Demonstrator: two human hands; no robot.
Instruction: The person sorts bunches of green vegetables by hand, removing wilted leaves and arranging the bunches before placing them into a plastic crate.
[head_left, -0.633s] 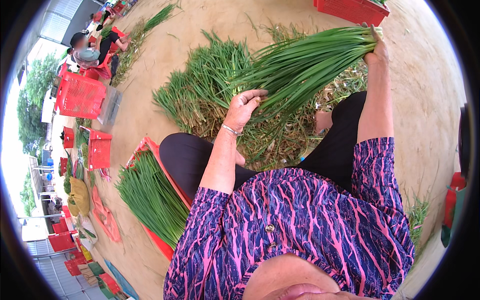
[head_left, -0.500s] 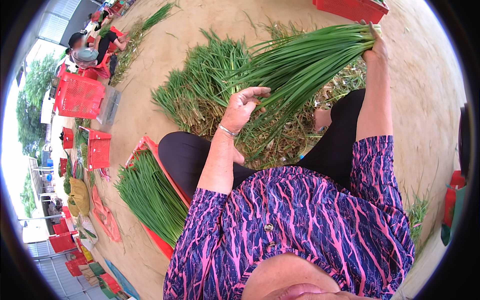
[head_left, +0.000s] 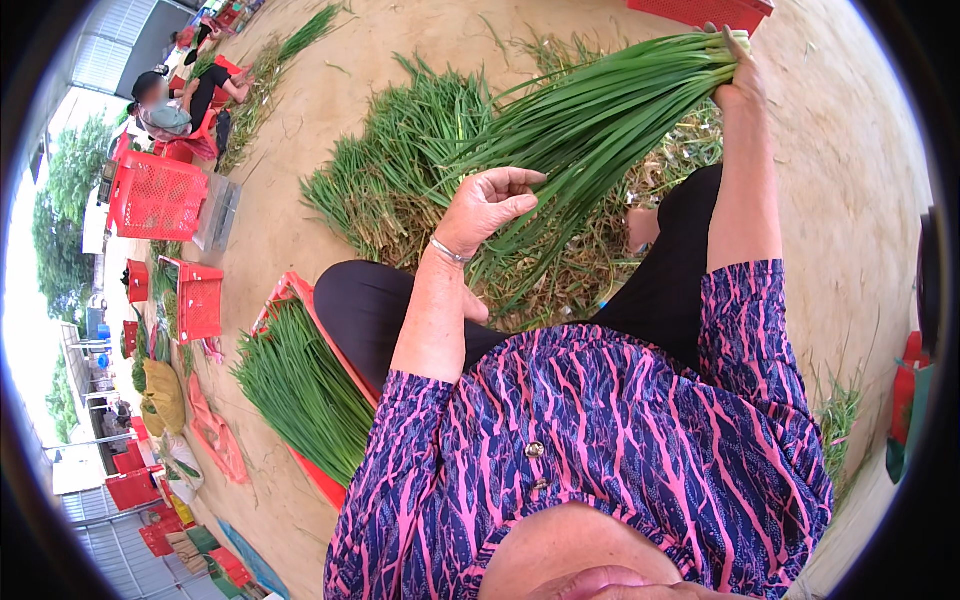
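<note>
My right hand [head_left: 738,80] is closed round the pale ends of a long bundle of green leafy stalks [head_left: 610,110], raised at the upper right so the leaves hang down leftward. My left hand [head_left: 490,210], a bangle on its wrist, is by the drooping leaf tips, with thumb and forefinger apart and the other fingers loosely bent. Beneath the bundle lies a heap of uncleaned stalks [head_left: 370,190] with dry straw-like litter [head_left: 535,310] around my bare feet. Beside my left knee a red crate [head_left: 330,490] is packed with neatly aligned green stalks [head_left: 295,390].
Another red crate [head_left: 700,12] stands ahead. At the left are several red baskets [head_left: 158,200], a yellow sack [head_left: 162,395], a pink plastic sheet [head_left: 218,430] and a seated co-worker [head_left: 170,115]. Dark and red objects [head_left: 908,390] line the right rim.
My right hand has lifted the bundle a little farther forward and leftward. My left hand has moved slightly forward, and its thumb and forefinger have parted.
</note>
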